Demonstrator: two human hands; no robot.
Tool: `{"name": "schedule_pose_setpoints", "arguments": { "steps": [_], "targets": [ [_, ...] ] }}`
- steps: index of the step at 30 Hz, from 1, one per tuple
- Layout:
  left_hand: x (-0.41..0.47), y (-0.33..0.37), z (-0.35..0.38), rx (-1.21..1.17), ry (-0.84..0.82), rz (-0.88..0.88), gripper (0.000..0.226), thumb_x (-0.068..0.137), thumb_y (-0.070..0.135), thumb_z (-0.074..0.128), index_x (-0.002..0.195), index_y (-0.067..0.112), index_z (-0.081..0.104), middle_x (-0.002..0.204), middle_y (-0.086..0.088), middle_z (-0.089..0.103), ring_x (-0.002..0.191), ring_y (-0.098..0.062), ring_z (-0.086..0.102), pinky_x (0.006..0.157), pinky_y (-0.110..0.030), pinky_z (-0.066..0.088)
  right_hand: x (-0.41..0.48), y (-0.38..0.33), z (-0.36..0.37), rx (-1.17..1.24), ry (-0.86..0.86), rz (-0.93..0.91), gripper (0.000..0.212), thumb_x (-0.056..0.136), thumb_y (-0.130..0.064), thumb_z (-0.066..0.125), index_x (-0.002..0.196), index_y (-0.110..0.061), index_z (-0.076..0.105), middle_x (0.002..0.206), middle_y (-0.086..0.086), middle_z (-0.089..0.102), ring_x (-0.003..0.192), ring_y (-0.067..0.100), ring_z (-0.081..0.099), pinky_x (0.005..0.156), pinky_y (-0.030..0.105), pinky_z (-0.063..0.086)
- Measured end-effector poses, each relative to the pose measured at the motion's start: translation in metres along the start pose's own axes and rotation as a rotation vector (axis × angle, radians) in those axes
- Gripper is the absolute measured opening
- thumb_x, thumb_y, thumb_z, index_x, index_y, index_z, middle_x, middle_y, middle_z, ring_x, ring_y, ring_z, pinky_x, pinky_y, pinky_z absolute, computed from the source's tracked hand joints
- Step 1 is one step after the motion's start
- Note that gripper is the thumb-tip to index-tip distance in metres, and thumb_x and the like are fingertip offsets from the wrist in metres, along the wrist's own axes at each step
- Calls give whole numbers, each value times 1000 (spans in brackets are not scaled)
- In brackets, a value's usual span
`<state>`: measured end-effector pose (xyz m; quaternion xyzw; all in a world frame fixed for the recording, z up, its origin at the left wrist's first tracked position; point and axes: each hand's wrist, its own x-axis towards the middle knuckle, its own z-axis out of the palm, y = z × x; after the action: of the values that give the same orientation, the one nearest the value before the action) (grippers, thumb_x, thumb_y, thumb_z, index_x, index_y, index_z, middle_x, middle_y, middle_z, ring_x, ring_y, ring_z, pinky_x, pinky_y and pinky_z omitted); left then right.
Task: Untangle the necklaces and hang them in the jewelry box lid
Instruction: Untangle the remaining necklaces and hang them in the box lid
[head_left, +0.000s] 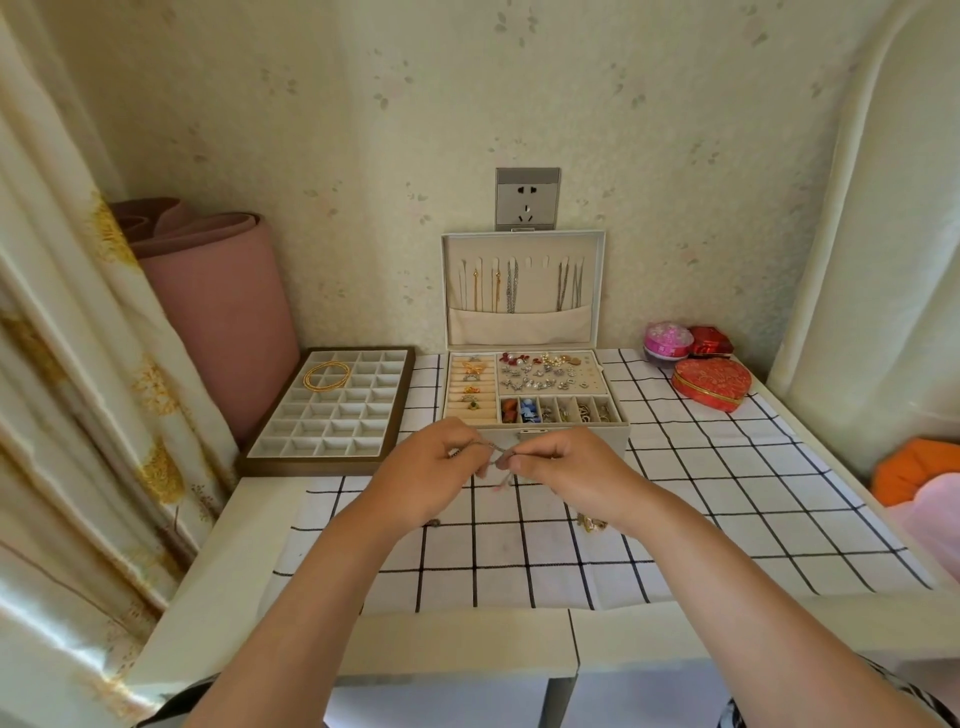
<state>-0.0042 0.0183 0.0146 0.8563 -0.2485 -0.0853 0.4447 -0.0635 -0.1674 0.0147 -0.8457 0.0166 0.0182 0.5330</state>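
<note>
A thin silver necklace (500, 457) is bunched between my two hands, just above the checked cloth in front of the jewelry box (535, 395). My left hand (431, 470) pinches its left part, and my right hand (566, 467) pinches its right part. A short end dangles below my fingers. The box's upright lid (522, 288) has a row of hooks; gold chains hang at its left, silver chains in the middle and at the right. A small gold tangle (592, 522) lies on the cloth, partly hidden under my right wrist.
A compartment tray (332, 410) with gold bangles sits left of the box. A red heart-shaped box (711, 384), a pink jar (667, 343) and a small red box (709, 340) stand at the right rear. A pink roll leans in the left corner by the curtain.
</note>
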Motion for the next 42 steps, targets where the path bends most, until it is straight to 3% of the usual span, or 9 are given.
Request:
{"name": "schedule_pose_setpoints", "arguments": {
  "steps": [5,9,13,22,28,32,35,38,42],
  "targets": [
    [-7,9,1,-180,-141,16,30,93,33,59,70,28,77,91,10,61,98,-11,59,98,-35,43,-2,-4,-3,172,26,104,20,95,-19,61,95,-7,77,67,-1,63,39,2,37,39,17,26],
    [-2,3,3,47,-53,-70,41,101,35,41,74,32,73,87,18,72,91,-13,62,93,-42,48,-1,-5,-8,307,-44,180,20,98,-20,59,93,-9,75,72,0,65,43,10,25,42,23,15],
    [-3,-1,4,186,-202,-144,40,100,41,46,76,35,79,101,12,70,98,-10,63,97,-37,48,-4,-4,-7,341,-145,221,23,98,-17,56,105,-2,72,79,7,67,44,10,22,43,23,13],
    [-8,3,6,-52,-258,-5,10,90,17,71,94,23,77,91,13,73,92,13,60,78,3,37,-2,-2,-1,385,-140,200,17,98,-16,57,100,-10,73,78,7,66,42,8,24,40,20,15],
    [-4,4,5,-84,-212,-104,5,89,23,72,87,26,76,95,16,72,98,3,61,83,-16,43,-2,-1,-4,440,-140,122,20,100,-15,55,102,-9,74,81,7,66,41,8,24,43,25,12],
    [-4,13,2,-211,-148,-170,14,97,22,56,86,16,63,53,22,52,47,5,46,50,-12,31,0,0,-5,394,-45,126,17,98,-13,58,107,-10,73,78,4,67,42,8,27,40,21,17],
    [-4,16,2,-379,-81,-261,20,100,25,49,92,14,64,70,5,62,42,-6,33,46,-20,25,0,0,1,256,-17,87,14,95,-12,62,102,-15,74,74,2,67,42,7,33,39,20,23],
    [-3,14,6,-421,-39,-327,18,103,28,46,99,17,60,65,0,64,40,-8,32,46,-25,25,1,0,6,114,17,40,14,90,-10,68,101,-16,74,77,-4,71,56,-2,58,59,12,43],
    [1,-1,7,23,71,-282,14,96,35,57,108,29,57,61,5,63,47,-4,50,52,-25,41,2,5,3,-39,24,44,20,86,-14,74,102,-26,74,88,-5,71,82,4,65,77,14,49]
  ]
}}
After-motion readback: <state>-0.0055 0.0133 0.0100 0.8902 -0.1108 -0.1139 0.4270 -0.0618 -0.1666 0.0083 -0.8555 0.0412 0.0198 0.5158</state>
